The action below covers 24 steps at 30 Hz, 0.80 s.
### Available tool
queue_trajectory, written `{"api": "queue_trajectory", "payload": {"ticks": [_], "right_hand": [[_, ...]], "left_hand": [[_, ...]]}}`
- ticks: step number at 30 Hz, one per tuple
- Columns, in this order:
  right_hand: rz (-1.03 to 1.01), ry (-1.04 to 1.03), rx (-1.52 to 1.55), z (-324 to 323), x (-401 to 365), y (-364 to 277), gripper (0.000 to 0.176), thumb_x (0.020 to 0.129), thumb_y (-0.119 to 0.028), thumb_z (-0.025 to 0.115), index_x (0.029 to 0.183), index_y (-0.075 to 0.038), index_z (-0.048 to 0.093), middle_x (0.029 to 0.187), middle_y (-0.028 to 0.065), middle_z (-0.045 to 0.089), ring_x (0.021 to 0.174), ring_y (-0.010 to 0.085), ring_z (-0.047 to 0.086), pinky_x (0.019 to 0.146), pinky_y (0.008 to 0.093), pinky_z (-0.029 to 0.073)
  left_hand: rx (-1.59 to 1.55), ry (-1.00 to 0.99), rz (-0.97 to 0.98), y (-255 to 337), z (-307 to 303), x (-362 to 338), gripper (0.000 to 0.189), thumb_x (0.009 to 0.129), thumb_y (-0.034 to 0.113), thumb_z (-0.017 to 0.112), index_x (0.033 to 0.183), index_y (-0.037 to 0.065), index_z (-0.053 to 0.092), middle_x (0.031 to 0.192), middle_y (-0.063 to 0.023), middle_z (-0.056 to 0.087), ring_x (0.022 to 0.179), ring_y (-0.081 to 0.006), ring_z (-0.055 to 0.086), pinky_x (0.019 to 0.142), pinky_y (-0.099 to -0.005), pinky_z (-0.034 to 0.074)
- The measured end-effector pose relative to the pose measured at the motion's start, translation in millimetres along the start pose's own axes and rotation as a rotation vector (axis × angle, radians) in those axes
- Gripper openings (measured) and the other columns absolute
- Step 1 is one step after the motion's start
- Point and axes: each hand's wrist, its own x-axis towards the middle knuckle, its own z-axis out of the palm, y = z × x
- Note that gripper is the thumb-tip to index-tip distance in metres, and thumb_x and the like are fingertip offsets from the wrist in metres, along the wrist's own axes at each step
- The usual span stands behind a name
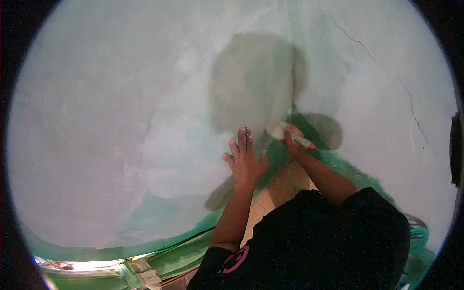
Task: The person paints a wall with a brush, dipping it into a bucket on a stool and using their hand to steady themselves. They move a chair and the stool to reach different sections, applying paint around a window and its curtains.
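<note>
My right hand (292,139) grips a paintbrush (303,142) with a pale handle tipped in red. Its whitish bristle end points left, against the wall (183,96) near the corner. White smears show on the wall around the bristles, beside a dark green patch (304,123) still bare of white. My left hand (246,162) lies with fingers spread against the left wall face, left of the brush. Its fingertips carry white smears, and nothing is held in it.
A crack (357,41) runs down the right wall face. Green paint lines the lower wall. Tan floor tiles (258,210) show below my arms. Green material (186,253) lies low left, and a green slatted object (418,234) stands at lower right.
</note>
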Motion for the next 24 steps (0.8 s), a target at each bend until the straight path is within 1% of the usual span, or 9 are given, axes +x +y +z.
{"api": "queue_trajectory", "payload": {"ticks": [3,5,7,9,11,15,17,20,24], "right_hand": [[0.396,-0.035,-0.171,7.9,1.0,-34.8,0.036,0.093,-0.031,0.052,0.111,0.001,0.055,0.098,0.0074,0.06,0.09,0.0167,0.058,0.08,0.0336,0.047],[0.145,0.017,-0.384,20.7,35.7,-66.4,0.034,0.092,-0.032,0.054,0.105,0.0,0.059,0.09,0.0069,0.061,0.082,0.0158,0.059,0.076,0.0336,0.05],[0.02,0.07,0.121,32.0,65.7,-135.8,0.029,0.091,-0.029,0.056,0.101,-0.002,0.058,0.086,0.0074,0.06,0.074,0.0131,0.058,0.063,0.0294,0.05],[-0.356,-0.031,0.286,42.4,81.6,-206.9,0.027,0.092,-0.028,0.055,0.098,-0.002,0.058,0.082,0.0056,0.059,0.07,0.0128,0.056,0.06,0.0287,0.048],[-0.369,-0.033,0.324,59.4,88.2,-241.6,0.027,0.092,-0.027,0.053,0.097,-0.001,0.059,0.084,0.0068,0.059,0.073,0.0141,0.057,0.062,0.0297,0.048],[-0.615,-0.061,0.025,54.3,95.2,-176.0,0.029,0.094,-0.026,0.049,0.101,0.001,0.058,0.091,0.0125,0.058,0.082,0.0218,0.058,0.07,0.0349,0.047],[-0.589,-0.116,-0.069,33.9,77.9,-102.4,0.033,0.096,-0.029,0.045,0.105,0.002,0.053,0.09,0.0078,0.057,0.082,0.0158,0.054,0.072,0.0303,0.045],[-0.15,-0.176,-0.09,4.7,30.5,-15.5,0.031,0.096,-0.03,0.048,0.108,-0.002,0.054,0.091,0.0068,0.058,0.081,0.0162,0.055,0.073,0.0306,0.045],[0.412,-0.278,-0.106,-9.7,30.3,-19.6,0.034,0.094,-0.034,0.05,0.103,-0.002,0.056,0.089,0.0094,0.061,0.076,0.0199,0.059,0.067,0.0322,0.048]], "left_hand": [[0.146,0.162,0.063,-5.1,23.1,-1.0,0.085,0.075,0.05,0.06,0.144,0.011,0.03,0.154,-0.0085,0.014,0.137,-0.0443,0.008,0.1,-0.0686,0.003],[0.098,0.089,0.037,-2.2,15.6,1.0,0.086,0.075,0.05,0.06,0.144,0.011,0.028,0.154,-0.009,0.014,0.137,-0.0445,0.009,0.1,-0.0694,0.004],[0.067,0.006,0.028,-3.5,11.6,0.4,0.087,0.074,0.05,0.061,0.145,0.012,0.027,0.153,-0.0095,0.015,0.136,-0.0447,0.01,0.099,-0.0701,0.005],[-0.004,-0.053,-0.02,-1.7,9.2,2.4,0.09,0.074,0.049,0.062,0.146,0.012,0.024,0.153,-0.011,0.015,0.136,-0.0472,0.008,0.098,-0.0721,0.005],[-0.022,-0.092,-0.036,0.1,4.6,3.1,0.09,0.074,0.049,0.062,0.146,0.012,0.023,0.153,-0.0117,0.015,0.135,-0.0488,0.008,0.098,-0.0729,0.005],[-0.018,-0.136,-0.095,-1.8,7.2,5.4,0.09,0.076,0.048,0.063,0.147,0.012,0.021,0.154,-0.0124,0.012,0.133,-0.0524,0.008,0.096,-0.0742,0.004],[0.011,-0.064,-0.078,-10.2,23.2,4.3,0.089,0.077,0.048,0.062,0.147,0.012,0.021,0.154,-0.0138,0.009,0.134,-0.0522,0.006,0.097,-0.0743,0.003],[-0.021,0.013,-0.065,-15.1,34.1,8.5,0.089,0.077,0.049,0.062,0.147,0.011,0.02,0.154,-0.0171,0.005,0.135,-0.0527,-0.001,0.096,-0.075,-0.002],[0.179,0.169,-0.098,-4.8,45.0,4.2,0.093,0.077,0.051,0.061,0.146,0.006,0.019,0.152,-0.0252,0.002,0.133,-0.0552,-0.015,0.091,-0.0767,-0.01]]}}
